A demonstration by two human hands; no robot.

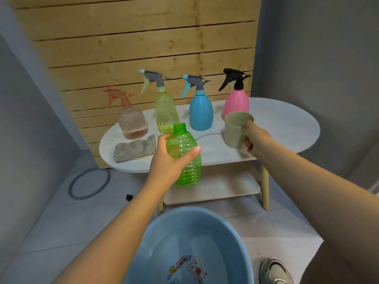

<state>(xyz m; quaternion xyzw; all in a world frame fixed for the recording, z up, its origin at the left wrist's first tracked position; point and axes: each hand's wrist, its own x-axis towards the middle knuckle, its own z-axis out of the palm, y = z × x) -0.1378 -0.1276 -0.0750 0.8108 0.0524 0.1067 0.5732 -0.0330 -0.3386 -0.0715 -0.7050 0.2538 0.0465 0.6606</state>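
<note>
My left hand grips a green ribbed plastic bottle with no spray head; it hangs upright in front of the table's edge. My right hand holds a beige cup by its handle, standing on or just above the white oval table. On the floor below, a blue basin holds water.
Along the back of the table stand three capped spray bottles and one more: peach, yellow-green, blue, pink. A grey cloth lies at the left. A grey hose ring lies on the floor. My shoe is beside the basin.
</note>
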